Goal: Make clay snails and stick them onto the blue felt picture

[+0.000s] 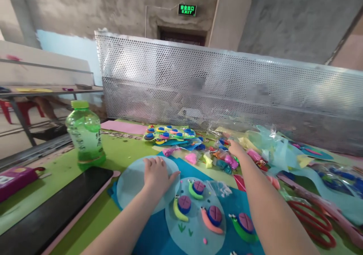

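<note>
My left hand lies flat on a pale blue paper oval, fingers spread, holding nothing. Beside it, a second pale oval bears clay snails with purple and blue shells, such as a pink-bodied one and a yellow-green one. A green-bodied snail rests on the dark blue sheet further right. My right hand reaches forward to the small bags of coloured clay; its fingers are small and blurred, near a blue and red piece, and their grip is unclear.
A green-capped bottle, a black phone and a purple box are at the left. Red-handled scissors lie at the right. Finished snails sit near a perforated metal panel behind the table.
</note>
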`<state>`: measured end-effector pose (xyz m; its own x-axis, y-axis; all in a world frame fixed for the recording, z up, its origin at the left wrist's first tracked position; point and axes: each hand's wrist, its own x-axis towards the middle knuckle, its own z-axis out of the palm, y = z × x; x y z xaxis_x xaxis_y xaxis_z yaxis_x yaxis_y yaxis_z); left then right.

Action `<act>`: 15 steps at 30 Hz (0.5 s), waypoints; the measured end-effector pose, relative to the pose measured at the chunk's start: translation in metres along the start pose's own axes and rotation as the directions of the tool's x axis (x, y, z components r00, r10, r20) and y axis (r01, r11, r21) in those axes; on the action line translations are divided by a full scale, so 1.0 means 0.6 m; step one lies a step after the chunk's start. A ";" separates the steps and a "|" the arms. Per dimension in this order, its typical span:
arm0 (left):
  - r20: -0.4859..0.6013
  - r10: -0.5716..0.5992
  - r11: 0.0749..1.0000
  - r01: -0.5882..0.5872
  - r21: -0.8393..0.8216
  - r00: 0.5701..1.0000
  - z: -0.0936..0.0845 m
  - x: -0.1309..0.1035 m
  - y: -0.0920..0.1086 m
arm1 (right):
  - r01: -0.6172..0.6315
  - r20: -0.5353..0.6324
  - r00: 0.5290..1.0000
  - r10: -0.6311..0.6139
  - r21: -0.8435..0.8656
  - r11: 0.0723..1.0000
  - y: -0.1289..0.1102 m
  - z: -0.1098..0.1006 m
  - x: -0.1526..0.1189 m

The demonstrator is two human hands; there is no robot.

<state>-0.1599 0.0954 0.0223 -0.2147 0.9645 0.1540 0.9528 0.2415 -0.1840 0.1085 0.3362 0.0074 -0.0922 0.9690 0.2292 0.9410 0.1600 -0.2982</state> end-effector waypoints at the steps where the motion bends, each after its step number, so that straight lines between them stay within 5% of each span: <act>1: 0.006 -0.001 1.000 0.001 -0.003 1.000 0.001 0.001 0.000 | -0.002 0.032 0.999 0.002 -0.010 1.000 0.000 0.003 0.005; 15: -0.032 -0.044 0.999 0.044 0.021 0.999 0.000 -0.003 0.008 | 0.034 0.187 0.982 -0.023 -0.057 0.998 -0.019 0.020 0.036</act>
<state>-0.1551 0.0948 0.0211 -0.2493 0.9491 0.1927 0.9376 0.2864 -0.1974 0.0916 0.3576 0.0045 -0.1729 0.9832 0.0588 0.9542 0.1820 -0.2373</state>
